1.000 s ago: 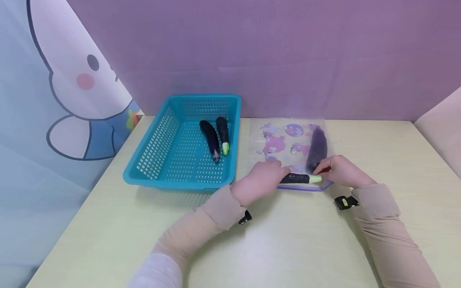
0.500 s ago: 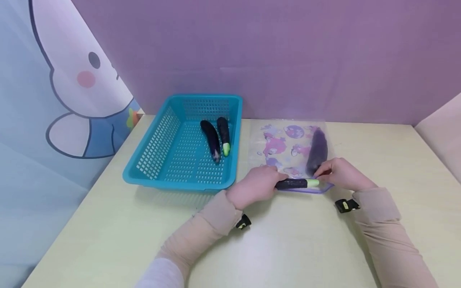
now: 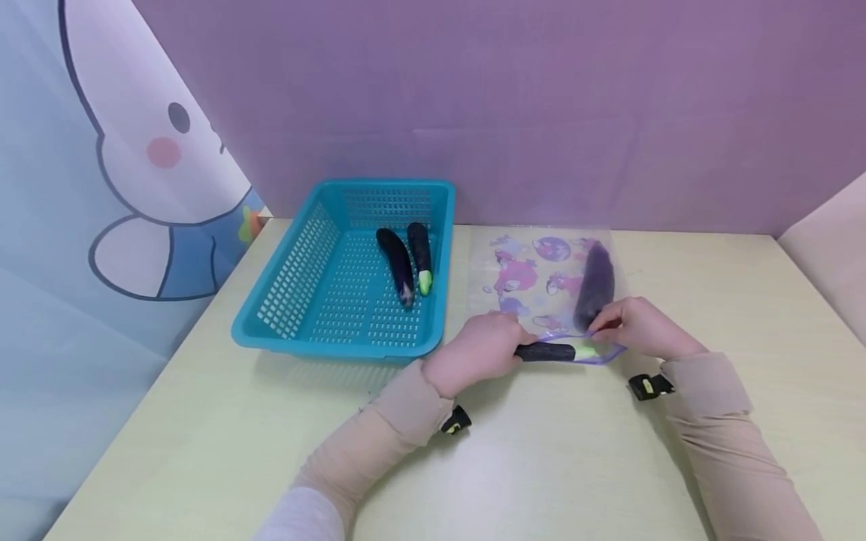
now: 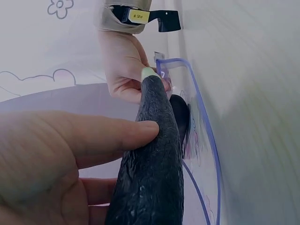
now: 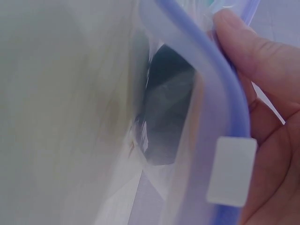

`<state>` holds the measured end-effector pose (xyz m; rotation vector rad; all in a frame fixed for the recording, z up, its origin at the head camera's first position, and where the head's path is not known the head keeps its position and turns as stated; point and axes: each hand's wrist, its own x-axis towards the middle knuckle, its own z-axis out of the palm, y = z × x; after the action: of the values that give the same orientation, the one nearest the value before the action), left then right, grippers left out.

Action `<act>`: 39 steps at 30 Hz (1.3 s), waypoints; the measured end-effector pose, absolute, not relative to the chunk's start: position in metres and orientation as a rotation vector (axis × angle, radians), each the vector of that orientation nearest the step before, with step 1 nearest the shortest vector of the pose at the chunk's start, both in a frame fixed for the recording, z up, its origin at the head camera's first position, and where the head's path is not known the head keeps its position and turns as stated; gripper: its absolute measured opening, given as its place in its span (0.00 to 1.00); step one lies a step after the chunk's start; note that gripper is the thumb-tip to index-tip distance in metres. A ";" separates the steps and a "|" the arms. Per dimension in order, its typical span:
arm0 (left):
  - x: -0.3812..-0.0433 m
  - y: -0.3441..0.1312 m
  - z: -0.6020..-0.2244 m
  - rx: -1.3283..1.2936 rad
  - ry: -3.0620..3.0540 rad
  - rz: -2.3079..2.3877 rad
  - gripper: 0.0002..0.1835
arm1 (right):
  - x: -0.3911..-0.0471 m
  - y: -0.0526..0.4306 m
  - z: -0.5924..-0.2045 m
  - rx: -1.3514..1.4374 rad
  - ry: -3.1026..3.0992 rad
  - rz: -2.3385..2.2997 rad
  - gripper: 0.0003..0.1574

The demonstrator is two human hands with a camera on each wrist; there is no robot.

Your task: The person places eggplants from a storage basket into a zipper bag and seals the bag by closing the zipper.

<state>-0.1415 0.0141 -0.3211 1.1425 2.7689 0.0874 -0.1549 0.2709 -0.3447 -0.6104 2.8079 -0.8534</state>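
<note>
My left hand grips a dark eggplant, thumb on top and fingers beneath. Its pale green stem end points right, at the mouth of a clear printed zip bag lying flat on the table. My right hand pinches the upper purple zip edge between thumb and fingers, holding the mouth apart. Inside the bag, along its right side, lies another eggplant, seen through the film. A white slider tab sits on the zip in the right wrist view.
Left of the bag stands a blue-green plastic basket. Two eggplants lie in it, one with a purplish end and one with a green end. A purple backdrop rises behind the table.
The left hand has drawn the eggplant a little left and nearer the person, its stem end now within the bag mouth's outline. The right hand has lifted the upper zip edge, and the mouth gapes wider.
</note>
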 end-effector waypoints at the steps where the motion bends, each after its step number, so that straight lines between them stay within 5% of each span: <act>1: -0.141 0.014 -0.321 1.133 2.767 0.098 0.20 | -0.155 0.271 -0.344 -0.611 2.808 -0.851 0.05; 10: -0.139 0.014 -0.320 1.038 2.786 0.218 0.06 | -0.156 0.270 -0.344 -0.577 2.805 -0.842 0.06; 39: -0.146 0.022 -0.339 0.816 2.444 0.742 0.13 | -0.155 0.271 -0.340 -0.556 2.923 -0.884 0.07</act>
<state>-0.1459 0.0221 -0.3388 0.8165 2.4439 0.7418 -0.1549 0.2710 -0.3399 -0.5558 2.9229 -0.8841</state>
